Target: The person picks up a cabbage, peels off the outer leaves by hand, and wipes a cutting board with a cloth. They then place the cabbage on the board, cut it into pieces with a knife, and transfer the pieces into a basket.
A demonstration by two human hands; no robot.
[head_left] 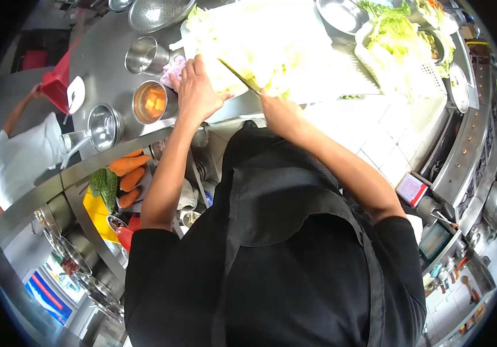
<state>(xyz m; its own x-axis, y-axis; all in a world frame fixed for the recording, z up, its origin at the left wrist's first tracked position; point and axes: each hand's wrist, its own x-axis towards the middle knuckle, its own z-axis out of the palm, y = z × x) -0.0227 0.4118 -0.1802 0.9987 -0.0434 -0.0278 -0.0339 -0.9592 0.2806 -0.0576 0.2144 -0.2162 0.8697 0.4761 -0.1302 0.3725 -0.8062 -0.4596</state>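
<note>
The right hand [280, 113] is curled tight around the handle of a long, narrow, dark-looking metal knife [238, 75], whose blade slants away from the fist, up toward the fingertip side of the left hand. The left hand [198, 95] lies palm down, fingers long and close together, thumb spread out toward the knife; it has a pale, crumpled pinkish-purple heap [173, 69] just beside its fingers, and glare makes it impossible to tell whether it presses on any leaf.

Ahead of both hands spreads a loose, ragged mass of pale green shredded lettuce [283, 72] — thin, frilly strips, washed almost white by the light. To the left of the left hand, on the smooth grey steel table [101, 46], stand a plain cylindrical steel cup [138, 61] and, nearer the wrist, a round steel container [137, 106] holding blocky orange chunks [156, 104]. Farther left sit nested, shiny round steel bowls [104, 127]; beyond the fingers is a perforated steel colander [156, 14]. Well to the right of the right hand, a white perforated plastic basket [427, 85] is heaped with crinkled yellow-green lettuce leaves [396, 49].
</note>
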